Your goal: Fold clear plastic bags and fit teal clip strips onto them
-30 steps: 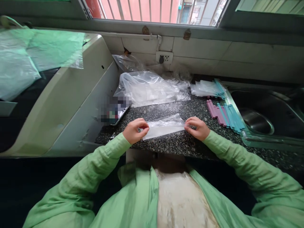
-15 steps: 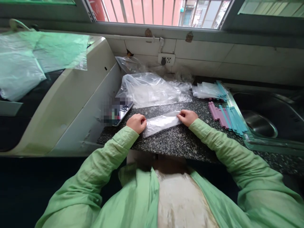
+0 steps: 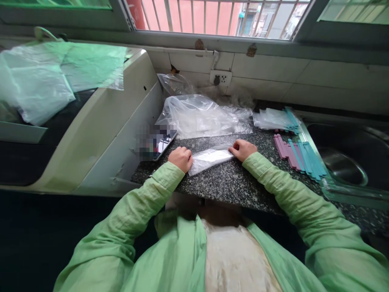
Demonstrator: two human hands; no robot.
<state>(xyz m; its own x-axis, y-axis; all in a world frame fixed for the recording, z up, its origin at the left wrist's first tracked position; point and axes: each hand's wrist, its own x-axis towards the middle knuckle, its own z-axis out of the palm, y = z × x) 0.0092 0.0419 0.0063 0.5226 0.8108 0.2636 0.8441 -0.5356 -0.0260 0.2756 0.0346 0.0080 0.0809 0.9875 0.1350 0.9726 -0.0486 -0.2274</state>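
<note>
A long, narrow clear plastic bag [image 3: 211, 159] lies on the speckled dark countertop [image 3: 221, 186], stretched at a slight slant between my two hands. My left hand [image 3: 181, 158] is closed at its near left end, fingers curled onto the plastic. At the far right end my right hand [image 3: 243, 150] pinches the bag between thumb and fingers. The plastic looks shiny and creased, more wrinkled close to my right hand. Behind it spreads a heap of larger clear plastic bags [image 3: 203, 117].
A phone [image 3: 164, 144] rests left of my left hand, partly blurred out. Teal strips [image 3: 310, 156] and purple strips [image 3: 287, 150] lie right, near the sink [image 3: 343, 154]. Bagged strips [image 3: 273, 119] sit behind them. A bulky cream machine [image 3: 121, 101] borders the left.
The view has turned slightly left, so the scene sits further right. Both hands keep hold of the bag, which looks a little narrower and more creased.
</note>
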